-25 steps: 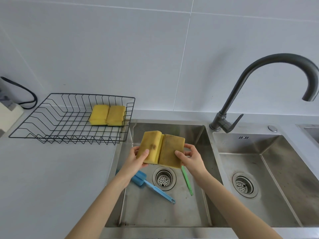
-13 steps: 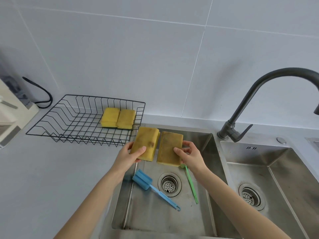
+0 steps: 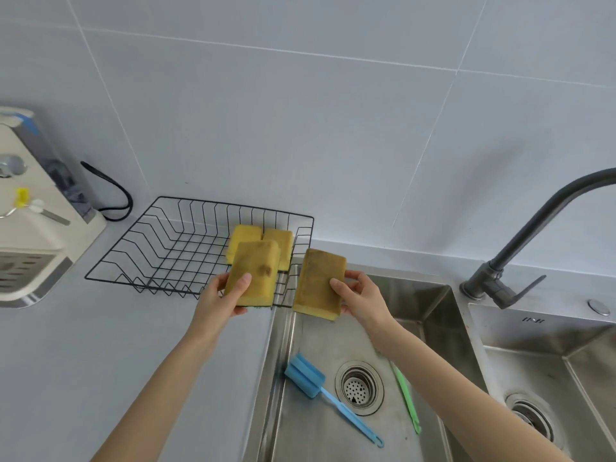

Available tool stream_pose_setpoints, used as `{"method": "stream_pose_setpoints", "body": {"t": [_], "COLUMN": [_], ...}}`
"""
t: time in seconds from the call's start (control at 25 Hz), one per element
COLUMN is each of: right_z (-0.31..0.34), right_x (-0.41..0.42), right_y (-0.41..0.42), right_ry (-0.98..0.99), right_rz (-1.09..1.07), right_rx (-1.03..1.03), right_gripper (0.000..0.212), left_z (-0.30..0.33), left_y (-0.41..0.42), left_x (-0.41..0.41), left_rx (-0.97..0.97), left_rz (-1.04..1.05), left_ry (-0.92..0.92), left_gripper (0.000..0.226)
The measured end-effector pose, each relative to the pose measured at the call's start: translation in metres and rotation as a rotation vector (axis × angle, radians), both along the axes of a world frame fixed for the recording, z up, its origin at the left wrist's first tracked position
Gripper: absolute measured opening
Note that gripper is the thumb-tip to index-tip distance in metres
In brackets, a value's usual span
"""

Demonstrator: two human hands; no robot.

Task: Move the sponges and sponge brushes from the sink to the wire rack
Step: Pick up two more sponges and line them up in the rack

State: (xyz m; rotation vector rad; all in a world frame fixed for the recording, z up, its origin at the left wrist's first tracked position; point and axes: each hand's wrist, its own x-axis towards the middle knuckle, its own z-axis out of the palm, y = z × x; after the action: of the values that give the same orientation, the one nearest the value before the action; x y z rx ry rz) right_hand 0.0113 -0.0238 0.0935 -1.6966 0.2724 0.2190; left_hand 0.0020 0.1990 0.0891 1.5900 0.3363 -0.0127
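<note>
My left hand [image 3: 222,300] grips a stained yellow sponge [image 3: 255,270] held over the front right corner of the black wire rack [image 3: 160,241]. My right hand [image 3: 361,293] grips a second stained sponge [image 3: 316,281] just right of the rack, above the left sink basin's [image 3: 430,305] back left corner. Two cleaner yellow sponges [image 3: 263,240] lie side by side in the rack, partly hidden by the left-hand sponge. On the basin floor lie a blue sponge brush [image 3: 308,376] and a green brush handle [image 3: 405,395]; the green brush's head is hidden under my right forearm.
A dark faucet [image 3: 520,248] rises between the two basins; the right basin [image 3: 546,371] holds only its drain. A cream appliance [image 3: 33,228] with a black cable stands at the left on the grey counter [image 3: 83,345]. White wall tiles back everything.
Both hands carried their sponges up and left, from over the sink to the rack's right end. The two sponges, earlier pressed together, are now apart.
</note>
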Motion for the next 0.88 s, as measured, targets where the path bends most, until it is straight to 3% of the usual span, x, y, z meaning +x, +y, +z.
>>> {"method": "stream_pose_setpoints", "body": {"t": [0.36, 0.72, 0.88], "right_z": [0.004, 0.003, -0.002], "right_x": [0.083, 0.166, 0.196], "right_y": [0.070, 0.150, 0.192], "right_ry": [0.040, 0.076, 0.129], "right_rz": [0.054, 0.230, 0.300], "right_rx": [-0.016, -0.178, -0.280], "right_gripper": [0.035, 0.035, 0.016], "left_z": [0.002, 0.001, -0.009], "left_y": [0.065, 0.126, 0.150], "left_x": [0.057, 0.103, 0.108], "left_rx": [0.017, 0.048, 0.064], "left_rz": [0.141, 0.220, 0.270], "left_ry": [0.009, -0.027, -0.009], "left_gripper": [0.047, 0.048, 0.048]}}
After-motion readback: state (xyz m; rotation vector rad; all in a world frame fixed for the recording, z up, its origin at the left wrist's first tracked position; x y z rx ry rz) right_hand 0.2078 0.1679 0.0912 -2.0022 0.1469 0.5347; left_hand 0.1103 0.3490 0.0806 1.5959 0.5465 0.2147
